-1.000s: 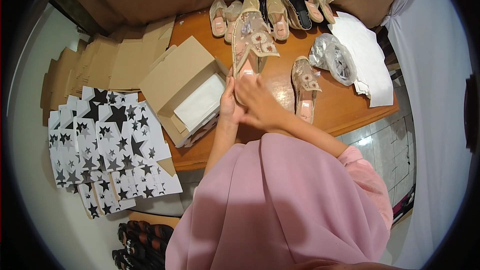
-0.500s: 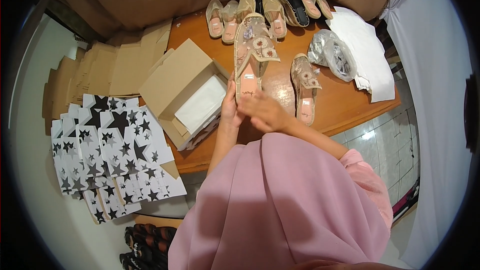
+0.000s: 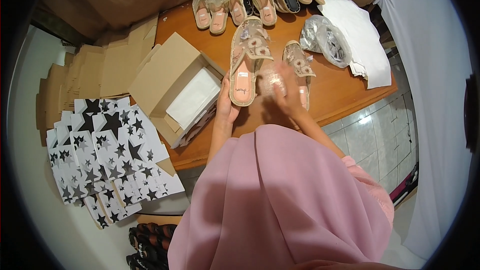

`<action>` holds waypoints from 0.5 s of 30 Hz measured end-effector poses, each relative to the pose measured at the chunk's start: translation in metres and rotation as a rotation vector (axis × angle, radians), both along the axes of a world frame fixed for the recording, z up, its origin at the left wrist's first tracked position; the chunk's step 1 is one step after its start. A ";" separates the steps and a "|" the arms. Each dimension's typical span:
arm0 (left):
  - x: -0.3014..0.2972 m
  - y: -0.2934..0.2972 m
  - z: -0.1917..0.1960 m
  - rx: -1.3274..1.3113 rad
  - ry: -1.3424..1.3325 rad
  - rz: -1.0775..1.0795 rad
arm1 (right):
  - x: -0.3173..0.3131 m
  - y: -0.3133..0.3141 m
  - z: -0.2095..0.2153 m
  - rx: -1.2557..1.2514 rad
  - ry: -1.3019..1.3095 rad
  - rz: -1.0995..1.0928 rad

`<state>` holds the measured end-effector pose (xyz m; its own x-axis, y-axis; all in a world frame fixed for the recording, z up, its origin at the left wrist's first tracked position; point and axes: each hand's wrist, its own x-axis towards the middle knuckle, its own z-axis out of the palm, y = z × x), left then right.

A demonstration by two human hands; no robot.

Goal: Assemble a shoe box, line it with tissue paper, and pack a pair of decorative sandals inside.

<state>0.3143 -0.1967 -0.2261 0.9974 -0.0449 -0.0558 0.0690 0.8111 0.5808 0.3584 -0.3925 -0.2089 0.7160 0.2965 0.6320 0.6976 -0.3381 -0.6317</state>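
With my left hand (image 3: 228, 106) I grip 1 embroidered slipper (image 3: 243, 77) at the frame's centre, toe toward the top. My right hand (image 3: 288, 95), blurred, fingers spread, is apart from it, right of centre; I cannot tell whether it touches the matching slipper (image 3: 296, 59). A cardboard box (image 3: 161, 72) sits left of centre.

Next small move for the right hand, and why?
I'd likely close the right hand on the resting flowered shoe. The left hand holds the similar raised shoe by its side, while the right hand, blurred but apparently open, is right by the resting one. Whether it touches, I can't tell.
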 end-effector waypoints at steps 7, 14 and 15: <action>-0.003 -0.011 0.016 0.188 0.077 0.029 | 0.025 -0.058 -0.042 0.017 0.185 -0.520; -0.004 -0.023 0.002 0.218 0.028 -0.033 | 0.011 -0.074 -0.089 -0.237 0.651 -0.602; -0.004 -0.025 0.000 0.221 0.040 -0.038 | 0.008 -0.072 -0.091 -0.334 0.634 -0.558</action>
